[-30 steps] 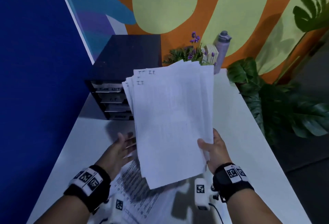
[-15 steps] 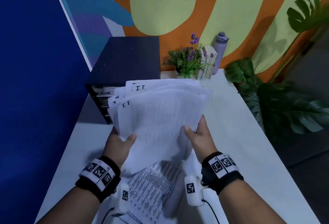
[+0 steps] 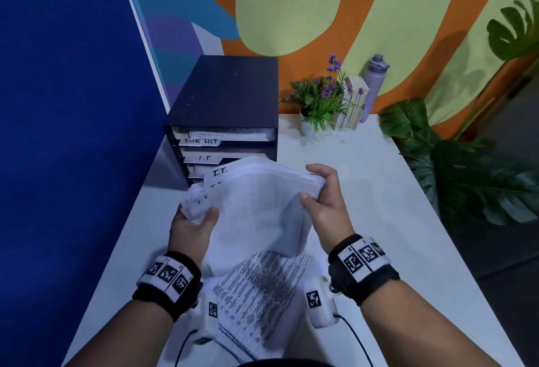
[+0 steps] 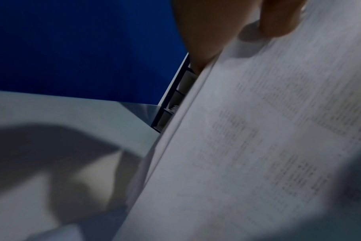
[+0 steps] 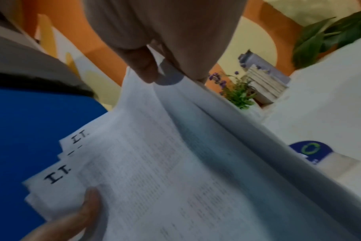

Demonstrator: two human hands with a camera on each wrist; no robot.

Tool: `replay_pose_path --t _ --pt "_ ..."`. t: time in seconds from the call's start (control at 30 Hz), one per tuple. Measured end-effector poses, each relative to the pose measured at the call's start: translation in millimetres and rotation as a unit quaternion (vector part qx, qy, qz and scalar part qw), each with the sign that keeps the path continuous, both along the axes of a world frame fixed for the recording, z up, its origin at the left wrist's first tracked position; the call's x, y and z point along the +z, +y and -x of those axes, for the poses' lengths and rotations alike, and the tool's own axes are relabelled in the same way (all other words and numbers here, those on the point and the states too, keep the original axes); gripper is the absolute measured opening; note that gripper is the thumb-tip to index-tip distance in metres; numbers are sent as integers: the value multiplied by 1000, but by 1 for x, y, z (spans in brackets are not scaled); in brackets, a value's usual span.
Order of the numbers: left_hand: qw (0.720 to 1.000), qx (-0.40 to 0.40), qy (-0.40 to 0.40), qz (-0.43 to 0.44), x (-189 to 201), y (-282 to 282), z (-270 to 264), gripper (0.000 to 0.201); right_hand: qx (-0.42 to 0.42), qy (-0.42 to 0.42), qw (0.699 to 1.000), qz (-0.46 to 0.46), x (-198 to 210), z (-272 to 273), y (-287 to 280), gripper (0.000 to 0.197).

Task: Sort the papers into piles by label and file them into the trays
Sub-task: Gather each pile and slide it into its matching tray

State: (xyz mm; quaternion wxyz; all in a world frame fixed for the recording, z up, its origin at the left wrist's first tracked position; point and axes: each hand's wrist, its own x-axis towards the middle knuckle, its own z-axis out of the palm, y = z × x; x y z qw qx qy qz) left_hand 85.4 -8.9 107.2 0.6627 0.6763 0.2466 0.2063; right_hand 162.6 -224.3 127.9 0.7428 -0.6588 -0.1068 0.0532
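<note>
Both hands hold a sagging stack of white papers (image 3: 256, 203) marked "I.T." just in front of the dark tray unit (image 3: 230, 95). My left hand (image 3: 195, 221) grips the stack's left edge, thumb on top. My right hand (image 3: 320, 194) pinches the right edge between thumb and fingers. The unit's slots carry tabs reading "TASK LIST" (image 3: 201, 141) and "I.T" (image 3: 204, 158); lower slots are hidden behind the stack. The right wrist view shows the stack (image 5: 175, 163) with fanned "I.T." corners and the left hand's thumb (image 5: 89, 205). The left wrist view shows blurred printed sheets (image 4: 258, 146).
More printed sheets (image 3: 262, 293) lie on the white table (image 3: 379, 221) near my wrists. A small potted plant (image 3: 318, 104), books (image 3: 353, 101) and a grey bottle (image 3: 373, 84) stand at the back. Large leafy plants (image 3: 466, 177) border the table's right edge. A blue wall (image 3: 73, 104) is at left.
The stack went from upright in the right hand alone to lowered and flatter, carried forward toward the tray unit. The left hand came up and took hold of its left edge.
</note>
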Motion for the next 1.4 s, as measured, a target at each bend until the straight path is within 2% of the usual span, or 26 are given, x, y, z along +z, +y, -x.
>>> replay_pose_path --t 0.1,0.2,0.27,0.33,0.4,0.47,0.5,0.57,0.67,0.77,0.87,0.93,1.03,1.1,1.13,1.17,1.2,1.23,1.27,1.3,1.33,1.4 --pt "999 28 -25 15 6 -6 0 23 -25 -51 998 25 9 2 4 40" --pt "998 21 -44 40 8 -7 5 26 -49 -132 989 36 13 7 0 59" --pt "999 13 -39 25 8 -7 9 36 -60 -236 963 116 13 10 -4 67" --pt "999 10 -35 21 5 -7 11 47 -77 -339 904 248 15 11 -5 60" --pt "999 6 -35 40 1 -7 12 55 -91 -408 809 412 25 12 -2 57" --pt "998 8 -27 62 -1 -6 12 56 -68 -426 709 557 37 13 7 65" --pt "998 10 -22 63 -3 -5 12 53 -44 -420 676 604 43 15 13 68" --pt "998 7 -17 61 -4 -4 11 46 -2 -411 653 636 51 18 27 70" --pt "997 1 -17 69 -5 -3 9 52 46 -425 646 632 57 21 50 68" --pt "997 -19 -24 69 -3 -1 6 53 102 -446 653 603 51 25 71 63" --pt "997 -22 -43 55 -2 -2 1 44 120 -474 661 569 38 31 85 58" --pt "997 2 -52 61 1 -3 1 35 115 -491 653 566 33 33 89 56" --pt "997 32 -30 62 3 0 4 16 80 -494 658 562 34 25 83 55" --pt "996 51 -11 69 3 5 7 9 4 -472 684 556 32 12 65 48" --pt "995 55 -13 76 4 8 8 10 -44 -455 705 542 30 4 53 40" --pt "995 59 -14 82 5 11 8 12 -79 -427 743 509 26 -4 39 34" --pt "994 63 -16 86 8 12 8 14 -83 -372 811 444 22 -9 26 37" --pt "994 63 -17 86 10 12 7 16 -54 -284 894 342 19 -11 17 46" --pt "994 60 -26 87 12 10 6 18 -12 -181 958 223 17 -10 11 57" --pt "993 52 -39 94 13 7 5 21 19 -88 988 126 14 -8 10 64" --pt "993 41 -54 96 13 4 3 25 24 -29 997 70 10 -6 10 68" --pt "992 23 -74 100 13 -2 0 37 -8 29 999 35 1 -1 8 69"
